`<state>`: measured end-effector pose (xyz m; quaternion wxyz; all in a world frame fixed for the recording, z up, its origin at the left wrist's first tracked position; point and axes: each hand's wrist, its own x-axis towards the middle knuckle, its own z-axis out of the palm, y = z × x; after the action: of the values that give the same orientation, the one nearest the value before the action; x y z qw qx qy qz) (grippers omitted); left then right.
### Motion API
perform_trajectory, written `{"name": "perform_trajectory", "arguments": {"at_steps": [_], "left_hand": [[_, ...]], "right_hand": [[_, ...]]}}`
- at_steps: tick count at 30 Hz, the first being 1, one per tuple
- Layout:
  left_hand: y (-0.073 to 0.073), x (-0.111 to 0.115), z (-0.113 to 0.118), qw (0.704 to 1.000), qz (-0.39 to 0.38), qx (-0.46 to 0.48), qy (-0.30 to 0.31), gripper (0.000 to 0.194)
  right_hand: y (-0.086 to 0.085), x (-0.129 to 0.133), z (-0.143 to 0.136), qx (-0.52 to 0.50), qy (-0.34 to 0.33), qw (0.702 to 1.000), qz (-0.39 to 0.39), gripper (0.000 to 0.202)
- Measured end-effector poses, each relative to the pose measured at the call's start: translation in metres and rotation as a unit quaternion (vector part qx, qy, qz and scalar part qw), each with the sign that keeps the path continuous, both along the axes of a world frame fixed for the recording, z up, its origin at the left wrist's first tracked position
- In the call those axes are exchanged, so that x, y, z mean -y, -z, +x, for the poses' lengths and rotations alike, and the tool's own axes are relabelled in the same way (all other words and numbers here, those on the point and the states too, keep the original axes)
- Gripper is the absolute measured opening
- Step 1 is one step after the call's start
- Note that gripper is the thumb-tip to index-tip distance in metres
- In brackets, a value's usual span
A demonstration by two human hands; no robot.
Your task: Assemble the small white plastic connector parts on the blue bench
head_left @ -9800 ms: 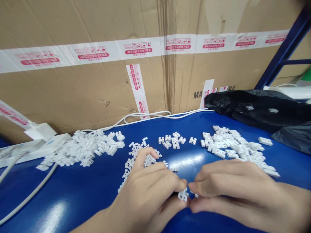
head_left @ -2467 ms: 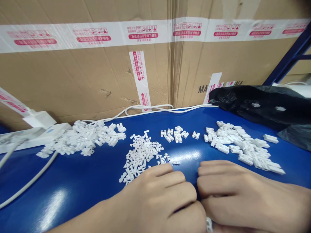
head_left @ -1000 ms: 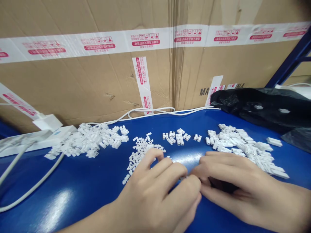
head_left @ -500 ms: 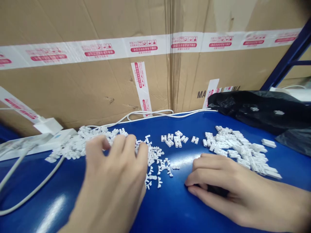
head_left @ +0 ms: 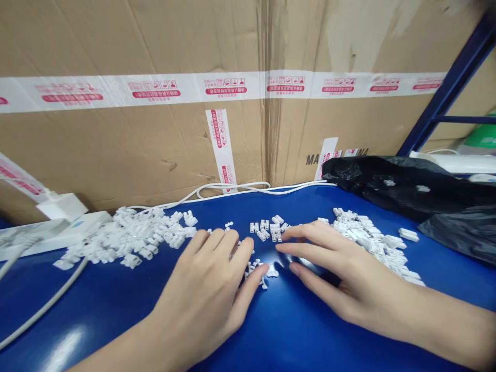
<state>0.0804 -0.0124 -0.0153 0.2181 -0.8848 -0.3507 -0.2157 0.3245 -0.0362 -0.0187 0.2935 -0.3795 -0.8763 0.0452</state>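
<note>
My left hand (head_left: 211,287) lies palm down over small white branched plastic pieces (head_left: 273,272), hiding most of them. Its thumb is apart from the fingers and touches or nearly touches pieces at the right side. Nothing shows in its grasp. My right hand (head_left: 352,268) is open, thumb apart from the fingers, with its fingertips beside a small group of white rectangular plastic pieces (head_left: 265,226). Behind that hand is a larger pile of white oblong plastic blocks (head_left: 364,230), partly covered by it. Left of my left hand, a heap of white plastic parts (head_left: 135,237) spreads across the table.
The blue table (head_left: 271,330) ends at a large taped cardboard box (head_left: 163,139). White cables (head_left: 232,187) run along its base. A power strip (head_left: 89,222) with a plug-in adapter (head_left: 64,206) sits at left. A black plastic bag (head_left: 364,181) lies back right near a blue metal frame (head_left: 445,88).
My left hand has moved right and its thumb has come into view over the branched pieces. My right hand has opened from a pinch and reached up toward the middle group. The view has shifted slightly.
</note>
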Motion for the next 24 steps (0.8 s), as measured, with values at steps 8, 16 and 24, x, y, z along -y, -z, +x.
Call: {"name": "perform_trajectory", "arguments": {"at_steps": [8,16,24], "left_hand": [[0.0136,-0.0060,-0.0014,0.969,-0.183,0.139,0.089,0.010],[0.0099,-0.0048,-0.0007,0.962,-0.186,0.141,0.141,0.013],[0.0071,-0.0009,-0.0001,0.963,-0.101,0.186,0.164,0.014]], "right_hand": [[-0.0001,-0.0048,0.0043,0.060,-0.020,0.998,-0.001,0.034],[0.0030,0.0037,0.0008,0.012,-0.010,1.000,-0.025,0.025],[0.0041,0.0035,0.0005,-0.022,0.004,0.999,-0.036,0.016]]}}
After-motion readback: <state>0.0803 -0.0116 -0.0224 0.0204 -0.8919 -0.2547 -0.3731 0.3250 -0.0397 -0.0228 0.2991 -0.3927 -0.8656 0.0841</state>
